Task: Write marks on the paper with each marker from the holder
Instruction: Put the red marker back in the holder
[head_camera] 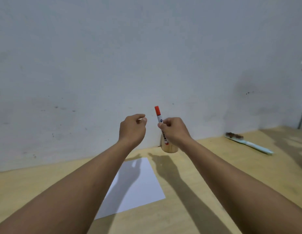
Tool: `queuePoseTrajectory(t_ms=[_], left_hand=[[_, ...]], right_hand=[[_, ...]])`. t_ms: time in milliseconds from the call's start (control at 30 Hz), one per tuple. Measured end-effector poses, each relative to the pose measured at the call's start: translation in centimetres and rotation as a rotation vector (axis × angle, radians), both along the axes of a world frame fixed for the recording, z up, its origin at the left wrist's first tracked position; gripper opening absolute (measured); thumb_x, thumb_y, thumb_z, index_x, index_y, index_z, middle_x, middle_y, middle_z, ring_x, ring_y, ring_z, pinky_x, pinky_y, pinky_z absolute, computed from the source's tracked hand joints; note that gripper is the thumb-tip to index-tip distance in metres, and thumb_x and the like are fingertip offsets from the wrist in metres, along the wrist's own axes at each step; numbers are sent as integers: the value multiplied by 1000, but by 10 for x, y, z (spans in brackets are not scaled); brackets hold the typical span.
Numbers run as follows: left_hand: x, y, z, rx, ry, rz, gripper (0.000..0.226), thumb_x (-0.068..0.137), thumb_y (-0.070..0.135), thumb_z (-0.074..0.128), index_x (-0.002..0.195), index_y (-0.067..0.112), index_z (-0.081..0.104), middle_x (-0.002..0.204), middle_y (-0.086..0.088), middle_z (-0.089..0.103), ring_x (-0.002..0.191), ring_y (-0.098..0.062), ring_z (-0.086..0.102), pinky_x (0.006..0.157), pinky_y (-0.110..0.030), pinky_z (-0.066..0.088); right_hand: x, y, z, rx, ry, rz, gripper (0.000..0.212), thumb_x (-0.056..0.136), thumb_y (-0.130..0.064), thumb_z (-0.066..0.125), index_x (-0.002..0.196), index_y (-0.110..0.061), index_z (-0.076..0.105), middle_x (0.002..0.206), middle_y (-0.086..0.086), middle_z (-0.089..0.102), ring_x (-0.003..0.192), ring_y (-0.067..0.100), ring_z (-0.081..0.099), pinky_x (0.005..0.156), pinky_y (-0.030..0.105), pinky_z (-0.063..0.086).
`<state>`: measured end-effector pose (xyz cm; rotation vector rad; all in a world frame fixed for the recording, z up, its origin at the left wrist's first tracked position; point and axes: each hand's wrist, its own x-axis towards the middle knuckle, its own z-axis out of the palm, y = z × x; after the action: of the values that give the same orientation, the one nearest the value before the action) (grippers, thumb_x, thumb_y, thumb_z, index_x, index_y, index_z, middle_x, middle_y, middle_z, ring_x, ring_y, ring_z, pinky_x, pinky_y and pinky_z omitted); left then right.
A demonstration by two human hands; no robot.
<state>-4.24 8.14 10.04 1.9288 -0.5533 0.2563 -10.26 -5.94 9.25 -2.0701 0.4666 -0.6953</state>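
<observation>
My right hand is raised above the table and grips a white marker with a red cap, held nearly upright, cap at the top. Just behind and below that hand stands a light wooden holder against the wall; my hand hides what is inside it. To the left, my left hand hovers at the same height, fingers loosely curled with nothing in them, a short gap from the marker. A blank white sheet of paper lies on the wooden table under my forearms.
A brush with a pale blue handle and brown bristles lies on the table at the far right. A grey-white wall rises directly behind the holder. A thin metal rod stands at the right edge.
</observation>
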Motion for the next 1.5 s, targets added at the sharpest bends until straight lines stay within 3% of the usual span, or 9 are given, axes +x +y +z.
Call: queuePoseTrajectory(t_ms=[167,233,433,533,667,800,900,1133,1500], left_hand=[[19,-43,-45,101,86,-75,40,95,33,62,133,18,64,118,-3,71,105,-15,63,92,-24,43],[25,-60,-62,131,114,-103,47,93,35,66,136,18,61,121,-4,69,106,-18,64,93,-27,47],[42,-100,-92,197,156,-141,70,88,37,72,148,15,46,140,-8,59,125,-24,57,103,-36,47],[48,-113,-99,201,168,-146,73,87,35,74,148,12,43,141,-8,58,122,-22,58,94,-28,47],[49,-128,-110,85,234,-195,55,88,16,74,138,12,52,116,1,60,78,-2,51,49,1,40],[54,-135,-118,1,226,-212,54,88,10,73,138,13,51,119,2,60,94,-11,53,49,2,42],[59,-138,-124,-33,240,-208,52,87,10,74,135,17,53,117,8,61,99,-12,59,50,-6,47],[65,-139,-131,-41,235,-182,43,80,-9,55,111,21,61,98,7,67,80,-1,60,51,-3,45],[62,-139,-128,-38,227,-200,51,81,-14,52,120,18,62,92,11,63,76,4,57,51,-1,43]], right_hand=[[27,-51,2,-21,-72,-124,15,100,-21,59,113,-16,65,105,6,71,81,19,67,62,29,53],[39,-67,0,-34,-82,-160,23,101,-21,58,123,-16,61,110,6,69,79,17,65,55,24,47],[66,-95,-15,-132,-68,-218,27,103,-20,58,129,-15,60,113,6,69,82,20,66,68,29,54],[75,-103,-26,-166,-5,-199,26,102,-22,61,126,-14,62,107,6,70,79,20,67,70,30,56],[90,-114,-41,-189,92,-219,20,98,-27,66,111,-12,70,102,6,73,82,22,71,74,34,60],[98,-120,-49,-191,186,-232,25,96,-33,67,93,-10,74,84,4,71,71,19,68,68,34,58],[98,-118,-51,-244,174,-276,22,94,-31,70,106,-13,65,90,-1,64,80,21,68,75,36,60],[100,-98,-49,-320,214,-180,7,83,-22,57,82,-15,57,74,1,60,69,24,60,57,30,44],[103,-95,-50,-345,220,-242,16,88,-28,63,82,-14,57,73,0,57,70,25,58,56,28,38]])
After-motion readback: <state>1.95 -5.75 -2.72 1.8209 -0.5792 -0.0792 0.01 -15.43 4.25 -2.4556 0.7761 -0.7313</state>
